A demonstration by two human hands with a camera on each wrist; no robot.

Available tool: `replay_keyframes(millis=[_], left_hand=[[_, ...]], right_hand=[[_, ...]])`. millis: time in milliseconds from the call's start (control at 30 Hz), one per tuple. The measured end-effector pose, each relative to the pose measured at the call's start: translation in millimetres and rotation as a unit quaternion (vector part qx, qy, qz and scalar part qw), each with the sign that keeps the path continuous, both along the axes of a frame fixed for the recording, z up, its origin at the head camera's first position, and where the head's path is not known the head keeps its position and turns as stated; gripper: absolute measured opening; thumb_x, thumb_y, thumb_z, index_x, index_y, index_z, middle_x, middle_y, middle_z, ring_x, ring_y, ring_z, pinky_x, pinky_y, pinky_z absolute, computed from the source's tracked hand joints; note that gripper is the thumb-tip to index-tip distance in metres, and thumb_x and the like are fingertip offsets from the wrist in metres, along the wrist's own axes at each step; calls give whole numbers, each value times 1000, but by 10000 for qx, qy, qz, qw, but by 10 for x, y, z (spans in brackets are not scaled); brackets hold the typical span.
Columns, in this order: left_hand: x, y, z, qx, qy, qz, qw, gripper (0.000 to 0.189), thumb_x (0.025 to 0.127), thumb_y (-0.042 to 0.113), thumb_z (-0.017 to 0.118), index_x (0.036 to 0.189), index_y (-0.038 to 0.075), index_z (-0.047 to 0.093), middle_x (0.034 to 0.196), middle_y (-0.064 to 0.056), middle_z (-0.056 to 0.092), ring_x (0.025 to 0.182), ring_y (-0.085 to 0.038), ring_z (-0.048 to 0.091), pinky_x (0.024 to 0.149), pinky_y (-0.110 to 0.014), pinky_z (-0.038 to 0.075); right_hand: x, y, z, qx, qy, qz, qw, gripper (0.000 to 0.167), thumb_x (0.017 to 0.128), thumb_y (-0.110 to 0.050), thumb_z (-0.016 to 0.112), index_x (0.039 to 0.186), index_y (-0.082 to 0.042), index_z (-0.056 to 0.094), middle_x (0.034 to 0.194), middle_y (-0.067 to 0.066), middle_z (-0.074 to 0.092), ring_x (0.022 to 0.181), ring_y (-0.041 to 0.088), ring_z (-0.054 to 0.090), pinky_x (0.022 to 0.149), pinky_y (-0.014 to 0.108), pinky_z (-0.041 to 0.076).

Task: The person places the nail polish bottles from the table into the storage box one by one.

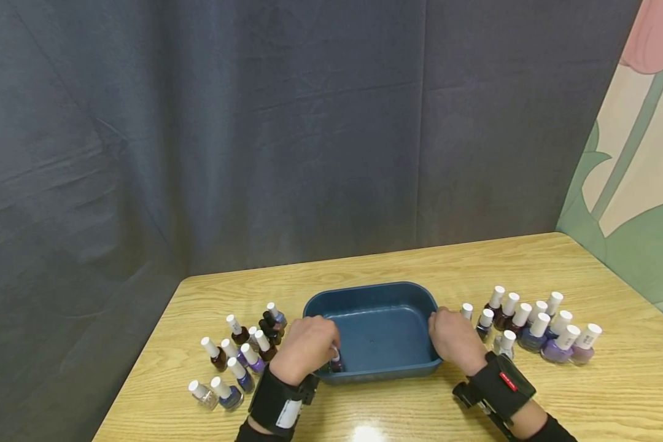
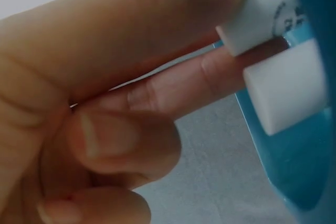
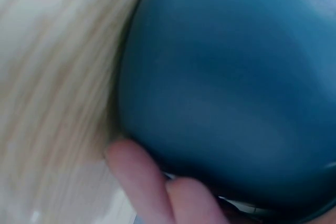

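Note:
A dark blue plastic tub [image 1: 377, 336] sits on the wooden table in front of me. My left hand [image 1: 309, 345] reaches over its left side. Thumb and a finger pinch the white cap [image 2: 257, 17] of a nail polish bottle. A second white cap [image 2: 289, 88] stands close beside it in the left wrist view. One dark nail polish bottle [image 1: 337, 364] shows at the tub's front left corner in the head view. My right hand [image 1: 455, 339] grips the tub's right rim, with fingertips [image 3: 137, 177] against the outside wall in the right wrist view.
Several nail polish bottles [image 1: 230, 396] in purple, blue, dark and clear shades stand left of the tub, two with black caps. Another group of bottles [image 1: 535, 334] stands on the right, near my right hand. A grey curtain [image 1: 320, 135] hangs behind the table [image 1: 243, 285].

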State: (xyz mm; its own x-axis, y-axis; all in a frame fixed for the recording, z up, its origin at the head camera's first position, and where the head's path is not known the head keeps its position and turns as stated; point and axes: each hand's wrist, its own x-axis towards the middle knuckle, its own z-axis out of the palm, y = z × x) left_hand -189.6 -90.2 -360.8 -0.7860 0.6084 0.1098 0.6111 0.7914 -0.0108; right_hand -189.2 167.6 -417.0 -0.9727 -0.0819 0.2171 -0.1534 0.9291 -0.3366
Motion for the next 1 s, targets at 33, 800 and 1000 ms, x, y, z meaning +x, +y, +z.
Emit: replay_keyframes(millis=[33,800,1000], left_hand=[[1,0,-4,3,-12,-4,10000,4,74,17,75,74,21,75,67,10,67,58,-5,58,51,-20,42],[26,-5,64,200,-527,180,9982,12,78,21,72,90,19,72,75,7,66,58,-4,52,51,-19,38],[78,-152,187,410,-232,321,9984,19,80,27,69,97,19,69,78,5,65,64,-6,55,56,-18,39]], right_hand=[[2,0,-1,0,-8,9,10000,25,93,-6,41,74,6,54,59,11,44,47,23,47,46,33,38],[-16,22,-3,-74,-270,52,9996,27,93,-6,39,75,5,54,60,10,44,49,21,45,47,32,36],[-26,25,5,-103,-335,42,9994,28,94,-7,38,76,6,55,61,10,46,49,21,47,47,33,37]])
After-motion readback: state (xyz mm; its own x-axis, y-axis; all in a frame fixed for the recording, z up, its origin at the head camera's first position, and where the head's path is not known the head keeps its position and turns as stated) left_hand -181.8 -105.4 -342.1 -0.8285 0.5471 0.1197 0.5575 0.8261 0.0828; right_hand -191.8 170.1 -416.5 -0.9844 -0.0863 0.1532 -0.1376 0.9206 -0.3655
